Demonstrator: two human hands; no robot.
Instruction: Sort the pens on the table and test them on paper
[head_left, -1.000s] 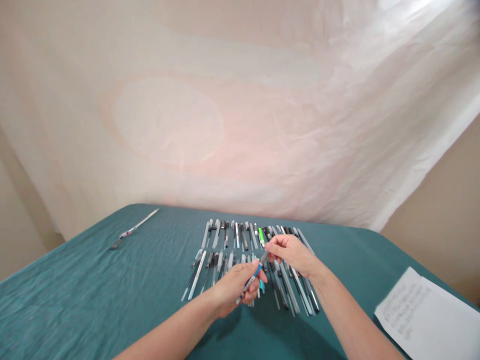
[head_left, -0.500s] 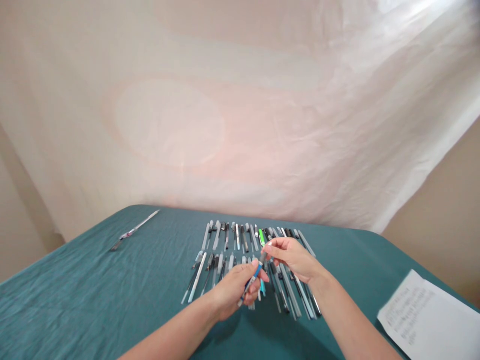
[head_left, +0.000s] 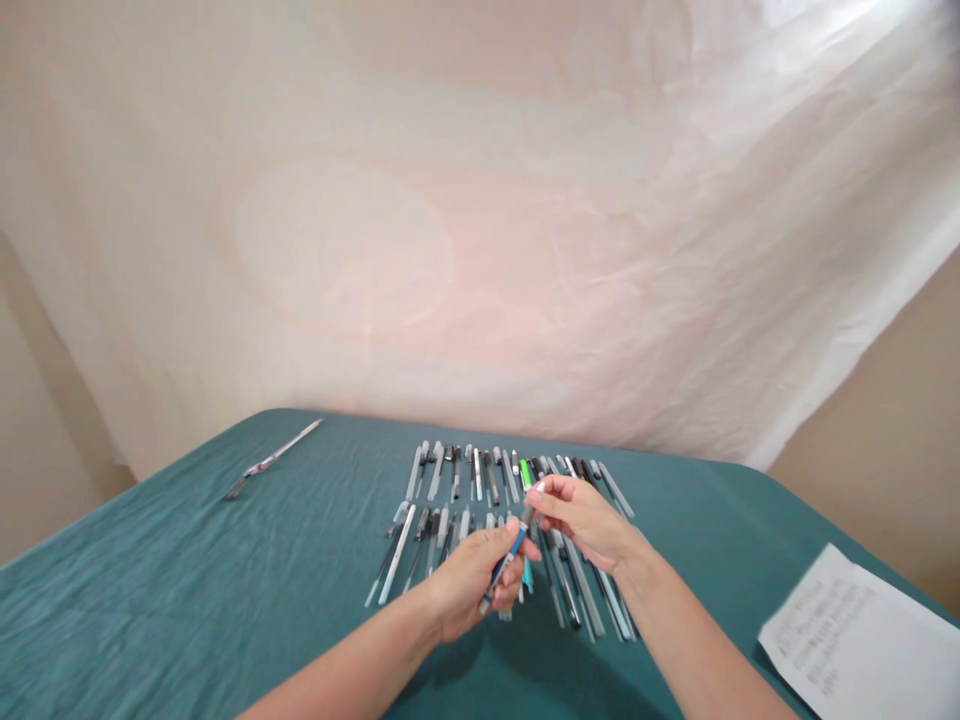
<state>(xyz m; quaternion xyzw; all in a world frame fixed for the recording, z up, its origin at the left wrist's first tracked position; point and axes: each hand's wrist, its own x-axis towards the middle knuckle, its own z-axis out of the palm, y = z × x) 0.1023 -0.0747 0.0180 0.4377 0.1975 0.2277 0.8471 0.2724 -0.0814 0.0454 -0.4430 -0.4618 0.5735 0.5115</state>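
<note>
My left hand [head_left: 474,578] is closed around the barrel of a blue pen [head_left: 507,562], held tilted above the table. My right hand [head_left: 586,520] pinches the pen's upper end, near its grey cap, with thumb and fingertips. Both hands hover over two rows of several pens [head_left: 480,480] laid side by side on the teal tablecloth [head_left: 225,590]; a bright green one [head_left: 524,472] lies in the far row. Some pens are hidden under my hands.
A single pen [head_left: 271,460] lies apart at the far left of the table. A printed sheet of paper [head_left: 855,640] sits at the right edge. A white sheet [head_left: 480,220] hangs as a backdrop behind the table.
My hands stay together on the blue pen, shifting only slightly. The view has drifted a little, so the paper sits lower and further right.
</note>
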